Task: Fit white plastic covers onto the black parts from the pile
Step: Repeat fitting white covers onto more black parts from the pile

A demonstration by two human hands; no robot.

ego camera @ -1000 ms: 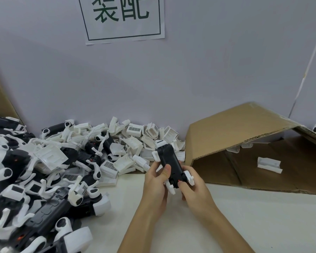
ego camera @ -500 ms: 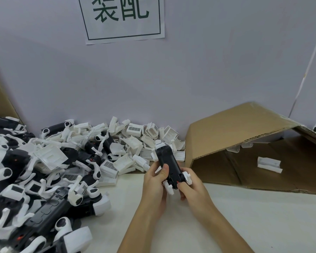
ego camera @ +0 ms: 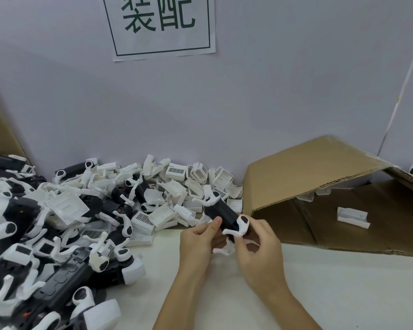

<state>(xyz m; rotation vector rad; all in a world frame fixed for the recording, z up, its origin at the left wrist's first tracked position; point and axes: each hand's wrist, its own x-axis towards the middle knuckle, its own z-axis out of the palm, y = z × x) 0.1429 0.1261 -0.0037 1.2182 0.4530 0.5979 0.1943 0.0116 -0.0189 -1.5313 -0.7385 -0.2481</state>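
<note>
The black part (ego camera: 222,214) is held up over the tabletop (ego camera: 343,282), between both hands, in the middle of the view. Its long side runs from about ten o'clock, far end, to four o'clock, near end. The far end points at the pile (ego camera: 93,210) and has white curved arms on it. The near end sits right at the hands.

The left hand (ego camera: 198,239) is at eight o'clock from the part. Its fingers are curled round the part and its thumb presses on the top side. The right hand (ego camera: 258,246) is at four o'clock from it, and is the nearer one to the white end. Its fingers pinch the white cover piece (ego camera: 240,226) at the near end of the part. I think the piece is being pushed on along the long side, toward ten o'clock, but I cannot tell if it has clicked in.

The box (ego camera: 320,177) lies on its side at two o'clock from the hands, with one white cover (ego camera: 352,216) lying inside it.

A paper sign (ego camera: 160,25) hangs on the wall at twelve o'clock. It reads 装配 in big dark green letters inside a thin frame. Some white covers in the pile have small barcode stickers, too small to read
</note>
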